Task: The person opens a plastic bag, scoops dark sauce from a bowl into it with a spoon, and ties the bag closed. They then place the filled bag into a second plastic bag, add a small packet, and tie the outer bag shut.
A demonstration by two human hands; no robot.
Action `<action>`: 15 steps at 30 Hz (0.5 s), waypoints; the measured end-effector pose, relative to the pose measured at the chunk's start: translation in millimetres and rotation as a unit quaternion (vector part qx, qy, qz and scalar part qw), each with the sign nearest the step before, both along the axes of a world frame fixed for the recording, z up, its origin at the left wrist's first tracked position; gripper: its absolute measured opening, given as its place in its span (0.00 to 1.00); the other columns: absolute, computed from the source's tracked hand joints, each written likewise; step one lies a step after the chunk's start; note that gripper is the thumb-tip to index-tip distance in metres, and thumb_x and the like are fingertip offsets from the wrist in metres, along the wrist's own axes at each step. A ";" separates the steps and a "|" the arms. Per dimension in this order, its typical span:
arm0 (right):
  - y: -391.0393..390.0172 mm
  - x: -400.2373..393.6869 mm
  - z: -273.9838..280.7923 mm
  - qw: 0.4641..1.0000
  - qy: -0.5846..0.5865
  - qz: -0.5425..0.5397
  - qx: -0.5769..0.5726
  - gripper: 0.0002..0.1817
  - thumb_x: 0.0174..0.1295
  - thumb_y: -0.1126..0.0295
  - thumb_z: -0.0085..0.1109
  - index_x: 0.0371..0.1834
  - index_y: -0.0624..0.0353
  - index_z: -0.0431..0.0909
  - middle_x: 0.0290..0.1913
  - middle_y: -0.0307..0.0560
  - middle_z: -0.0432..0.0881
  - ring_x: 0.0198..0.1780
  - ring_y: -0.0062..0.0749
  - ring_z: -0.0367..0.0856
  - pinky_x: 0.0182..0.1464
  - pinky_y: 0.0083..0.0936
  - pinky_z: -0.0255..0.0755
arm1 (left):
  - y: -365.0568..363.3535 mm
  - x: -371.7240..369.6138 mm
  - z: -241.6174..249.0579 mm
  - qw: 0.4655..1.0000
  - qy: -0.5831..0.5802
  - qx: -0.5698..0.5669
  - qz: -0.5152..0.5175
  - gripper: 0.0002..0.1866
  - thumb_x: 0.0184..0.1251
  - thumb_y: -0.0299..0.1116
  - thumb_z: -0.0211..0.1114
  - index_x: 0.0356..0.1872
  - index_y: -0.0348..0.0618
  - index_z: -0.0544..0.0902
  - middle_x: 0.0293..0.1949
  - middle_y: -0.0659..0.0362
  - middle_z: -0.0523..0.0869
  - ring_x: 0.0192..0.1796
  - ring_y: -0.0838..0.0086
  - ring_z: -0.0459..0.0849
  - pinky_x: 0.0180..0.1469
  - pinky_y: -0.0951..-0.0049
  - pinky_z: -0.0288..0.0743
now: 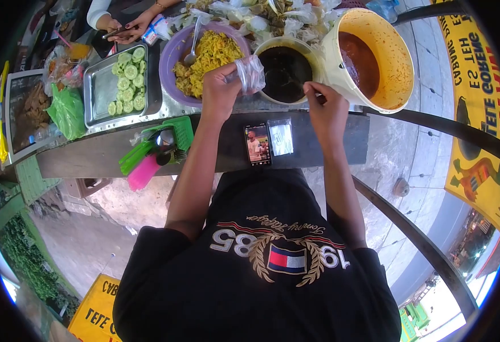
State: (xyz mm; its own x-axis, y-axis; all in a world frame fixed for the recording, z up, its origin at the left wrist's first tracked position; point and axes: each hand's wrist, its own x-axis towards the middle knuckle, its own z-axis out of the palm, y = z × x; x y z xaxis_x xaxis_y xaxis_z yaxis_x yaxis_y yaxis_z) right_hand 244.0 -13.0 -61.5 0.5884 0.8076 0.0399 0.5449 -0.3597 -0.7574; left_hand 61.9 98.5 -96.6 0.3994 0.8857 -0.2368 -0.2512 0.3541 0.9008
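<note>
My left hand (221,94) is closed on a small clear plastic bag (250,74), held over the gap between a purple bowl (169,82) of yellow food and a pot of dark liquid (285,74). At the pot's right rim is my right hand (325,105), its thumb and forefinger pinched together; what they grip, if anything, is too small to make out. A tilted cream bucket (395,62) with reddish-brown sauce stands just beyond the right hand.
A metal tray (93,94) holds cucumber slices. Filled plastic bags (267,20) lie at the back. Nearer are a green basket (183,132) with utensils, a phone (257,145) and a clear packet (281,137). Another person's hands (136,28) hold a phone at the upper left.
</note>
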 end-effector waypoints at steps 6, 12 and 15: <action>-6.6 -0.4 -0.7 0.999 0.027 -0.015 -0.031 0.09 0.61 0.69 0.65 0.37 0.64 0.86 0.24 0.53 0.83 0.21 0.31 0.79 0.31 0.27 0.71 | 5.0 -8.7 -10.7 1.000 -0.005 0.007 -0.016 0.15 0.66 0.22 0.61 0.53 0.34 0.84 0.37 0.55 0.89 0.31 0.76 0.86 0.32 0.78 0.83; -12.6 16.4 34.9 0.994 0.097 -0.055 0.013 0.11 0.63 0.67 0.64 0.37 0.66 0.86 0.19 0.40 0.79 0.21 0.14 0.67 0.26 0.19 0.63 | 6.6 2.7 -12.3 0.993 0.081 0.062 -0.053 0.14 0.64 0.20 0.63 0.50 0.30 0.84 0.36 0.54 0.88 0.33 0.75 0.87 0.32 0.77 0.83; -9.7 14.0 65.9 0.996 0.078 -0.043 -0.018 0.10 0.62 0.68 0.65 0.36 0.67 0.86 0.20 0.37 0.80 0.21 0.12 0.65 0.24 0.16 0.59 | 5.7 20.0 -16.6 0.989 0.075 0.075 -0.106 0.15 0.61 0.18 0.63 0.50 0.27 0.83 0.37 0.53 0.88 0.34 0.74 0.87 0.35 0.76 0.83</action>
